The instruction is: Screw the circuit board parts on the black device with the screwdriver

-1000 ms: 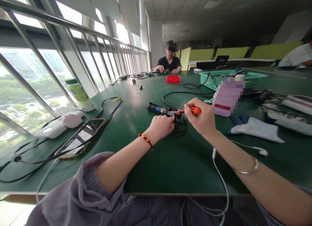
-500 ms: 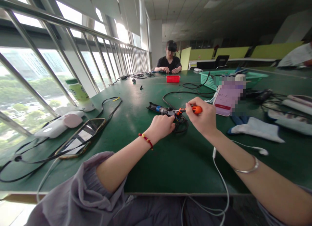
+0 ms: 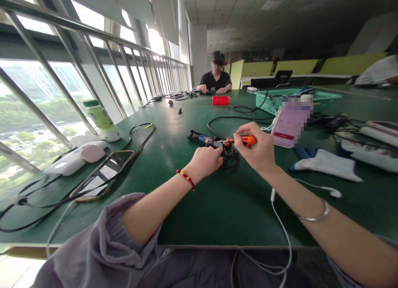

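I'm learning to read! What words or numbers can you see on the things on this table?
Phone screen: digits that look like a timer, blurred, not readable.
Green and white bottle: label print too small to read.
Orange screwdriver in the right hand: no text visible.
Black cable part under the left hand: no text visible.
Nothing else carries readable text.
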Tool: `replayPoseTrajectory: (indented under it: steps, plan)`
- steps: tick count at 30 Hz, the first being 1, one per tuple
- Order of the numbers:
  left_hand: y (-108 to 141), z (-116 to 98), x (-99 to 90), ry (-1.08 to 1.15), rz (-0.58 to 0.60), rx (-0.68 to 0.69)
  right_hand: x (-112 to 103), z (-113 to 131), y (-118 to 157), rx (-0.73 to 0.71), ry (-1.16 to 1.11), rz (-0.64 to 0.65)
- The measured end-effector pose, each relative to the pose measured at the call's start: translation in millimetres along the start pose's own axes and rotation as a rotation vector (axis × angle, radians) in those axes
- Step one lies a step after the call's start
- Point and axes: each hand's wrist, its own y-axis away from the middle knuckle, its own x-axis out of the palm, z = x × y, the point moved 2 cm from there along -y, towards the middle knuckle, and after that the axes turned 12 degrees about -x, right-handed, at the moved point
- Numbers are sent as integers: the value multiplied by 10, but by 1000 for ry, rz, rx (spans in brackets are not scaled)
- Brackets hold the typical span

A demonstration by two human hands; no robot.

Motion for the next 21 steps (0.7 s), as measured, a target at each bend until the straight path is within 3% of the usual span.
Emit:
replayPoseTrajectory:
  steps: [5,10,12,16,21]
  plan:
    - [1,-3,-4,-12,5,0,-9,8,-10,-87,-57,-65]
    - [0,-2,-2,-3,7,0,4,-2,-16,20,-23,18]
    - [-5,7,-4,1,4,-2,3,-6,-15,-1,-25,-2]
    - [-31,52,-29,13,-44,-92,-2,-13,-14,-98,-52,-68]
    - [-50,89,-31,5,-87,-212,-1,-30,-13,-29,26,-37]
